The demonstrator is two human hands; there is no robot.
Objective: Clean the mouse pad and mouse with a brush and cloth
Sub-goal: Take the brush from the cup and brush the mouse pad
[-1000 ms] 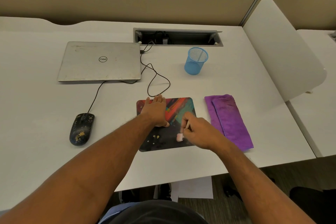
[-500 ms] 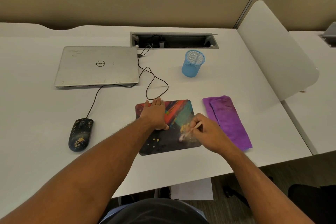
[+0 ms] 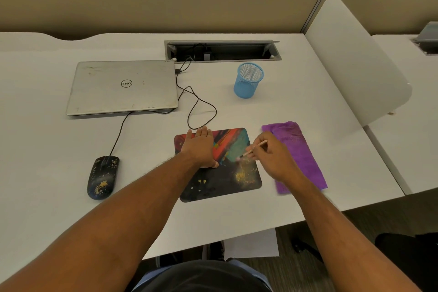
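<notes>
A white desk (image 3: 59, 149) is seen with a shut laptop (image 3: 123, 87) at the back left, and in the front middle a colourful mouse pad (image 3: 213, 187) is laid flat, with a purple cloth (image 3: 298, 149) just beside it on the right. The pad is pressed down by the left hand (image 3: 200, 147), which is kept flat with straight fingers, and a thin brush (image 3: 252, 150) is pinched in the right hand (image 3: 272, 156) with its tip touching the pad. A blue mesh cup (image 3: 247, 83) is stood behind the pad, and a dark mouse (image 3: 103, 176) is left on the desk well to the left of the pad.
</notes>
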